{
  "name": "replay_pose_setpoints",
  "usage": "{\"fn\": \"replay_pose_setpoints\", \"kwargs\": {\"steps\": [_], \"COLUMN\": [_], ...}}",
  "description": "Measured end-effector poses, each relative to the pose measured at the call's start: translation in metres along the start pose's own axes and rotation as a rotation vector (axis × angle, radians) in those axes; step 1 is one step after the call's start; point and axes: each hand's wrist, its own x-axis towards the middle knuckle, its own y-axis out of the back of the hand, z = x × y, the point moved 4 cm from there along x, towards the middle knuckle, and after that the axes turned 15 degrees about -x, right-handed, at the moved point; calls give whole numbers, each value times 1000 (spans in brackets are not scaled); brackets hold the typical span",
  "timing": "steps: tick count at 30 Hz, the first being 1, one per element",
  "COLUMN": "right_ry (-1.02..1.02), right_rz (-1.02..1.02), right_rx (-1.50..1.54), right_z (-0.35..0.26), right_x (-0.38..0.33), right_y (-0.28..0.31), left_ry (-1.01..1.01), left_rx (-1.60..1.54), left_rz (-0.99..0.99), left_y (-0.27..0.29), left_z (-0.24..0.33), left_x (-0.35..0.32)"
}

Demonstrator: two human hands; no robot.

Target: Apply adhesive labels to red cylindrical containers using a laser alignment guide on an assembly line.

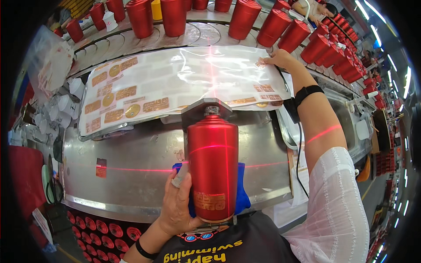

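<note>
A red metallic bottle (212, 164) with a gold pattern near its base lies in front of me, its neck pointing away against a dark grey angled holder (199, 108). My left hand (176, 204) is closed round its lower left side, with grey tape on one finger. Blue cloth (243, 186) shows beneath and beside the bottle. Beyond it lies a clear sheet of gold decals (175, 81), many at its left and a few at its right. At its far right corner, my right hand (283, 60) pinches the sheet's edge beside a gold decal.
Behind the sheet, a curved conveyor (197, 33) carries several red bottles (244, 19). Stacked red bottles (92, 232) sit below the metal table (131, 175) at left. White cups (68, 105) hang at far left. A black cable (299, 153) drops from my right wrist. Red laser lines cross the table.
</note>
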Motion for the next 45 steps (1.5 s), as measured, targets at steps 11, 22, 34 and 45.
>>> {"fn": "replay_pose_setpoints", "kwargs": {"steps": [11, 22, 34, 45], "right_ry": [-70, 346, 171, 717], "right_rz": [-109, 208, 513, 549], "right_rx": [26, -515, -59, 732], "right_z": [-14, 24, 9, -112], "right_x": [-17, 34, -21, -201], "right_y": [5, -25, 9, 106], "left_ry": [9, -8, 36, 71], "left_rx": [2, -26, -32, -273], "left_rz": [-6, 58, 52, 383], "left_y": [0, -2, -2, 85], "left_z": [-3, -3, -4, 6], "left_x": [-2, 1, 0, 83]}}
